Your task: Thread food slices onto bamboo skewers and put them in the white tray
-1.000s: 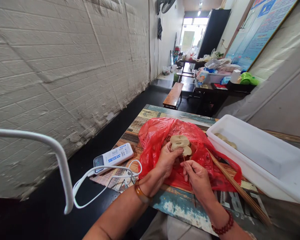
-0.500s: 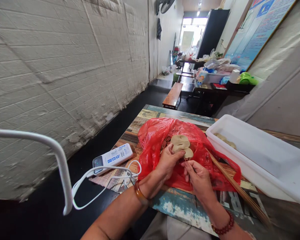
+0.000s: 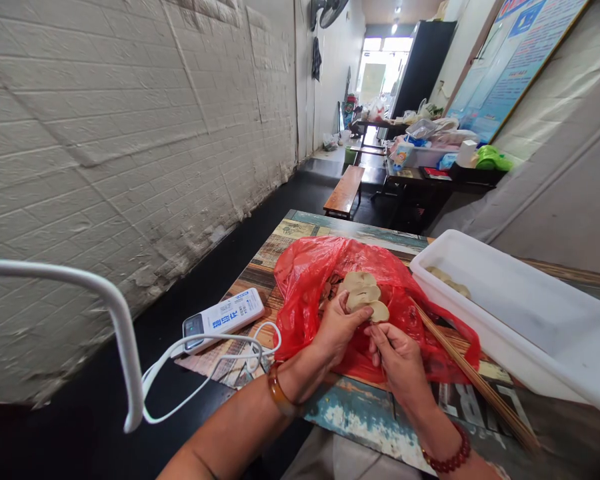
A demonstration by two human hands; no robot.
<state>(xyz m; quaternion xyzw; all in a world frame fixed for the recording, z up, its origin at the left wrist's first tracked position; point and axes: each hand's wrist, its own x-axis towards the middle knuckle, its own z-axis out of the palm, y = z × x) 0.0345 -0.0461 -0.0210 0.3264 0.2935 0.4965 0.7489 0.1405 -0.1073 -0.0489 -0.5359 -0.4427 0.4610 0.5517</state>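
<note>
My left hand [image 3: 341, 321] is closed on a short row of pale, flat, round slices [image 3: 363, 293] that overlap one another; I cannot tell what food they are. Just below and to the right, my right hand [image 3: 394, 350] pinches a thin skewer [image 3: 394, 405] whose lower end shows under the palm. Its tip meets the lowest slice, and most of its length is hidden by the fingers and slices. Both hands are over an open red plastic bag [image 3: 305, 267] spread on the table, with more brownish slices [image 3: 333, 285] partly visible inside it.
A bundle of skewers [image 3: 480, 383] lies slantwise at the right on the patterned table [image 3: 365, 420]. Beside it a white plastic tub [image 3: 530, 300] holds several pale slices [image 3: 450, 281]. At left lie a white power bank [image 3: 223, 320] and its cable [image 3: 180, 400]. Beyond stands a wooden bench [image 3: 345, 190].
The hands stay almost in place. The lowest slice has shifted slightly to the right and shows a little more of its face. The camera view has moved slightly.
</note>
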